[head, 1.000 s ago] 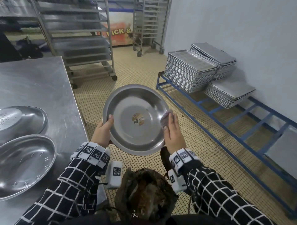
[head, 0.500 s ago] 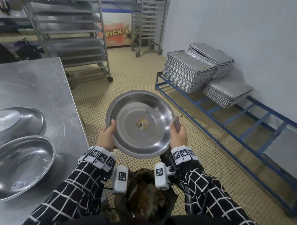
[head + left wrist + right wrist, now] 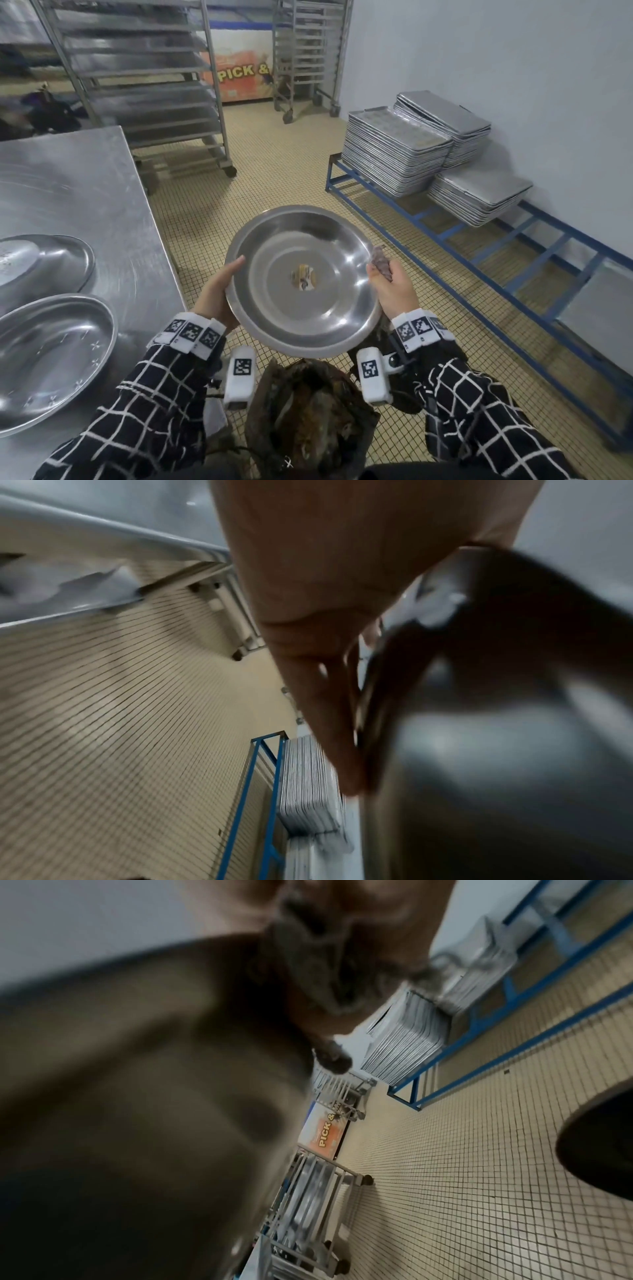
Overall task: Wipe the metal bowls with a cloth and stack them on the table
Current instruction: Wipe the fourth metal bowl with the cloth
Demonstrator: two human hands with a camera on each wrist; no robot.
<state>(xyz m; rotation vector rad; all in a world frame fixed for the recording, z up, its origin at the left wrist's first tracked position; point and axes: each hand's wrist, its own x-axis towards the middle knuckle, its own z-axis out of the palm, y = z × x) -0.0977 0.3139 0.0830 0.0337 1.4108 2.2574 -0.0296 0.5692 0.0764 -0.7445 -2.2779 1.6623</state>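
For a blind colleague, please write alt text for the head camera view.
Two hands hold a round metal bowl over a tiled floor: the left hand grips its rim, the right hand holds its other edge and a small cloth. Two more bowls sit on a steel table at left.

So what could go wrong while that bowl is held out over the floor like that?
The metal bowl hangs over the tiled floor, not the table, gripped only at its rim by the left hand; it might slip and drop. The right hand also clutches the cloth, perhaps weakening its hold on the rim.
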